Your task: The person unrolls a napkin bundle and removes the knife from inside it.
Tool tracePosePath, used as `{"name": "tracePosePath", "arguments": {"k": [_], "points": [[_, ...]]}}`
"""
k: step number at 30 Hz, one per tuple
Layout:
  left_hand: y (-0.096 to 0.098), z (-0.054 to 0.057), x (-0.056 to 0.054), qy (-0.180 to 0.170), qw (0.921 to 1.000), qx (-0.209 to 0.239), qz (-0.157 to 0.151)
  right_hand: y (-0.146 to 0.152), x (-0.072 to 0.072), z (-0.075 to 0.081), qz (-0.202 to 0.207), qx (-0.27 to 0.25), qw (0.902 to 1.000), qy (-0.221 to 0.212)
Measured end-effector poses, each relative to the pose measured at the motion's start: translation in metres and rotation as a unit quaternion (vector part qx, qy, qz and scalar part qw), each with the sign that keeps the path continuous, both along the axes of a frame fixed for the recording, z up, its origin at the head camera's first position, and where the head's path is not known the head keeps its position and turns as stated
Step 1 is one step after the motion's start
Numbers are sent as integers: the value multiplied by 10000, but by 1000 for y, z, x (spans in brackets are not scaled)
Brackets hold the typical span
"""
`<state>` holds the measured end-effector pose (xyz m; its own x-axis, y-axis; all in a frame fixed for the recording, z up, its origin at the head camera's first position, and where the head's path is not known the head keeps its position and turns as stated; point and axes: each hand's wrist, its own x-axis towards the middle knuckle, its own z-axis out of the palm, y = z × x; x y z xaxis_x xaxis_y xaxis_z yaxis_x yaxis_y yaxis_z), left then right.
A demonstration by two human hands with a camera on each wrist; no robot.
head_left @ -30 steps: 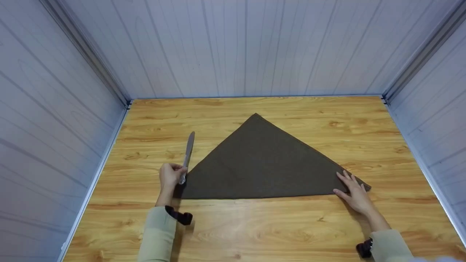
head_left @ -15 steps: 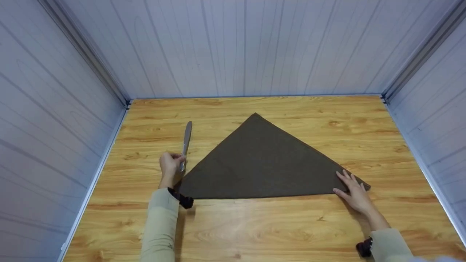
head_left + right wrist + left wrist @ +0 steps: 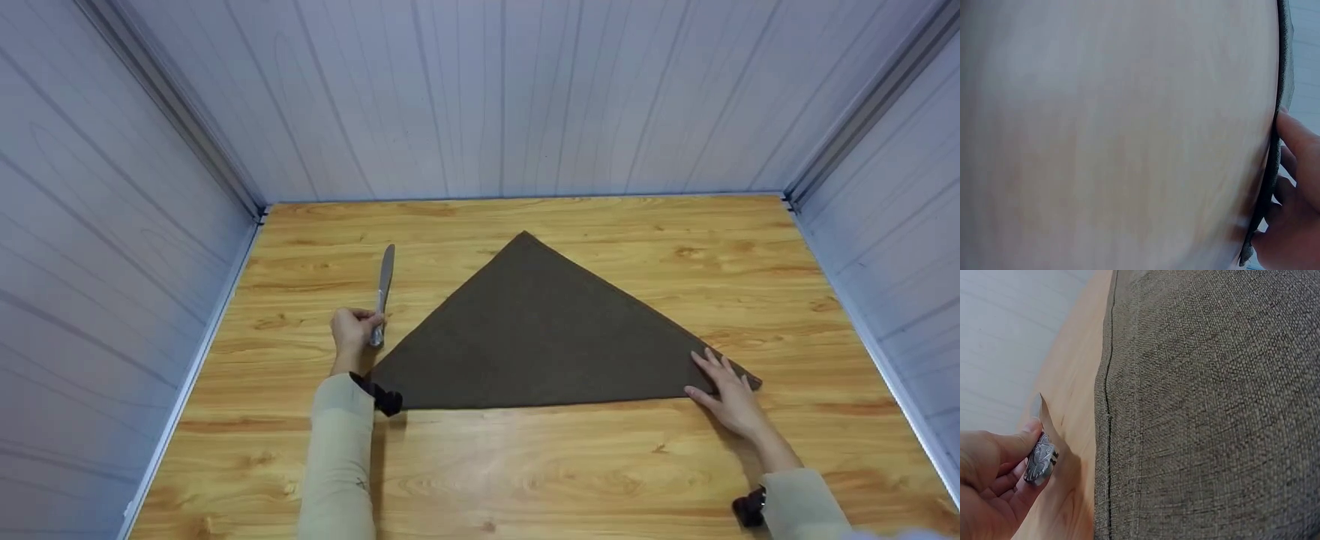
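My left hand pinches a table knife by its patterned handle, between thumb and fingers. The blade points toward the back wall, just left of the cloth. A dark brown cloth, folded into a triangle, lies on the table with its peak at the back and its long edge at the front. My right hand rests with spread fingers on the cloth's right corner. In the right wrist view, the thumb and fingertips touch the cloth's edge.
The wooden table is enclosed by pale panel walls at the back and both sides. A black wrist strap on the left arm hangs over the cloth's left corner, partly hiding it.
My left hand has moved away from me with the knife, from beside the cloth's left corner to a spot farther up along its left side. The right hand stays in place.
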<state>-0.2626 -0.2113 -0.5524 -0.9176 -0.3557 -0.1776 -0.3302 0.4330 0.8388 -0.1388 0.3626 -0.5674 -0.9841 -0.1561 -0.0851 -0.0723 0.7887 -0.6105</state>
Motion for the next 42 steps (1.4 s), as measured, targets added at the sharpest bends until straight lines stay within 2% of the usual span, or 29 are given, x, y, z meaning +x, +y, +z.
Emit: {"name": "tracePosePath", "arguments": {"k": [6, 10, 30, 35, 42], "points": [[-1, -4, 0, -29, 9981, 593, 139, 0, -1, -1, 25, 3, 10000, 93], [-2, -4, 1, -12, 9979, 604, 229, 0, -1, -1, 26, 12, 10000, 69], [0, -3, 5, -115, 9988, 319, 363, 0, 0, 0, 53, -14, 10000, -16], [1, -3, 5, -46, 9994, -30, 342, 0, 0, 0, 36, 3, 10000, -30], [3, -2, 4, -264, 9989, -18, 389, 1, -2, 0, 38, 63, 10000, -35]]}}
